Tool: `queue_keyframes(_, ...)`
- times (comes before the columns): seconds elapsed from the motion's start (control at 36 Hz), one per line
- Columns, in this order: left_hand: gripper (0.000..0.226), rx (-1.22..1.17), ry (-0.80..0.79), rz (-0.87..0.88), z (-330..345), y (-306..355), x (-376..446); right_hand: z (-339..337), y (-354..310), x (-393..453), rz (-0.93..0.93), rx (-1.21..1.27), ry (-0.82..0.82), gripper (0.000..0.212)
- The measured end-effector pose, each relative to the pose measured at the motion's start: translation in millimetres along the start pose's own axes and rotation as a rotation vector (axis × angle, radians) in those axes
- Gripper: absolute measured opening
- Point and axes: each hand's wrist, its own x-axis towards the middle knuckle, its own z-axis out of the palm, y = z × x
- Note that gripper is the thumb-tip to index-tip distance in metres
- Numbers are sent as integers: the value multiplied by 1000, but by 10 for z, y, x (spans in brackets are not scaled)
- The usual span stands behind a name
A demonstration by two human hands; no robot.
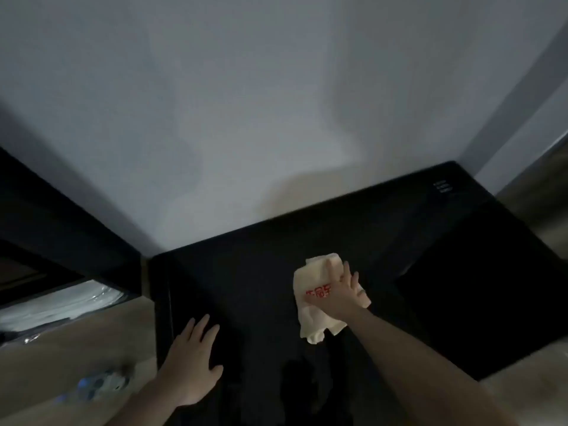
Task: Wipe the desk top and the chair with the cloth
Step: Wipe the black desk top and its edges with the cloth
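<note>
While the right hand [338,295] lies flat with fingers spread on the cream cloth [319,298], pressing it to the black desk top [252,281], the step in hand reads as the desk wipe; cloth sits right of centre on the surface, crumpled, its lower corner trailing toward the near edge; left hand [192,361] rests palm-down, fingers straight, on the desk's near-left corner, grasping nothing, apparently bracing. Judgement: desk stage under way, extent already wiped not determinable from the dark surface; chair not identifiable in view, so that part presumably remains. Next move likely calls for sweeping the cloth across the uncovered stretches, far edge by the wall [246,103] and far-right corner, keeping the palm pressure even so the cloth does not bunch. Writing: red characters printed on the cloth, partly covered by the hand, not legible; small pale marks [442,187] near the far-right corner, too small to read.
</note>
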Motion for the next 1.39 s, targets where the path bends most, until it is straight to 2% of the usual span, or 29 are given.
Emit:
queue_keyframes(0.08,83,-25,-21,-28,57,-49,111,47,-2,206,37,-6,-21,125)
queue_keyframes(0.14,82,-30,-30,-56,109,-99,154,173,19,273,48,-40,24,123)
queue_keyframes(0.28,82,-17,-71,-95,303,-288,134,531,48,242,-3,-83,98,100)
queue_keyframes(0.44,81,-7,-150,-99,455,-530,2,863,144,-294,-111,-59,167,81)
queue_keyframes(0.64,81,57,-146,40,607,-821,-284,1591,204,-1145,-58,-15,250,75)
queue_keyframes(0.78,83,78,-99,185,752,-1108,-583,2039,90,-1700,-8,-41,414,66)
queue_keyframes(0.86,82,87,-78,245,834,-1373,-778,2208,0,-2047,52,21,405,62)
queue_keyframes(1.0,81,80,-67,259,891,-1784,-1012,2519,-205,-2545,90,242,440,71)
queue_keyframes(1.25,78,91,-94,256,982,-2012,-1278,3267,-721,-3070,-36,91,431,65)
queue_keyframes(1.33,77,120,-98,283,994,-1959,-1333,3470,-877,-3053,15,130,329,67)
queue_keyframes(1.39,76,139,-108,296,1003,-1923,-1355,3574,-959,-3056,95,73,292,69)
